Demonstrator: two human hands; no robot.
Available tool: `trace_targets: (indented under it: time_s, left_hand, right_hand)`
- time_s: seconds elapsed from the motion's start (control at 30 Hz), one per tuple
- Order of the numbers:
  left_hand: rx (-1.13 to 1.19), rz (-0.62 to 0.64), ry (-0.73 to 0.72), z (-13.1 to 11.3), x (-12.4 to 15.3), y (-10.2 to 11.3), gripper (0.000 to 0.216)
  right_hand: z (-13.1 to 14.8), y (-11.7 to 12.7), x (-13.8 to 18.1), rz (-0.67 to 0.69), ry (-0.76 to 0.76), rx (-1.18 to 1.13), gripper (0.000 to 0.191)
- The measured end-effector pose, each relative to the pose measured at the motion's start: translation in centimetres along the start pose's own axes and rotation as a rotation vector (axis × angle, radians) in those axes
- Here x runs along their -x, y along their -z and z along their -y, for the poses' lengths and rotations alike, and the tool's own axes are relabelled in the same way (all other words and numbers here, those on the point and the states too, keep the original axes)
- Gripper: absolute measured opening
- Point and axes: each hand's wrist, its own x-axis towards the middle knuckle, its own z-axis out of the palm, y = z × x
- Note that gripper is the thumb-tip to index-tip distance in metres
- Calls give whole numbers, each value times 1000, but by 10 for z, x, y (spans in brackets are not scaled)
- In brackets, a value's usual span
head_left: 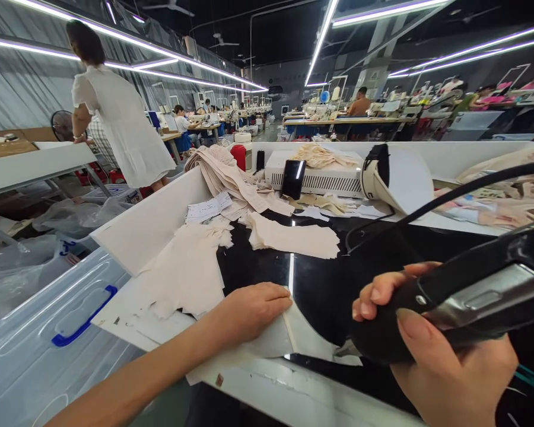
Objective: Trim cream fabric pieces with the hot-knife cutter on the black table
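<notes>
My left hand (263,305) is on a pale fabric piece (273,338), near the front edge of a glossy black work surface (324,296). Its fingers are together and bent down at the fabric's upper edge; the thumb is hidden. In my right hand (454,362) is a black corded handheld tool (476,296) with a metal lever, fingers and thumb wrapped round its body. The tool's narrow metal tip (347,350) meets the right end of the fabric. Behind lie a stack of cut cream fabric pieces (293,235) and a wider pile of cream fabric (189,267).
A phone (293,179) leans against a white vented box (273,172). Right of it sits a white visor (396,178). The tool's black cable (463,193) arches across the right. At left stand a clear plastic bin (35,356) and a person in white (115,118). Sewing stations fill the background.
</notes>
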Motion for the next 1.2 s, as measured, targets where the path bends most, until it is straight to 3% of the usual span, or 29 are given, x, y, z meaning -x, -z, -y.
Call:
trace_targets:
  time_s: [0.23,0.37,0.6,1.03,1.2]
  left_hand:
    - [-1,32,8,-1,2,6,34]
    - [10,45,19,-1,2,7,34]
    - [-6,9,-6,-3,1,6,35]
    - [38,-34,1,-6,1,5,34]
    - [44,-50,-4,-5,1,5,34]
  right_hand:
    - [-13,-8,-7,-27,-4,-62,44]
    - [-26,-28,-21,-76,21,-129,46]
    - [-52,-59,-38,-42,44,-158,44]
    - [-60,-60,-38,-11,74,-132,46]
    - [-60,-61,-37,-16,90,-111,38]
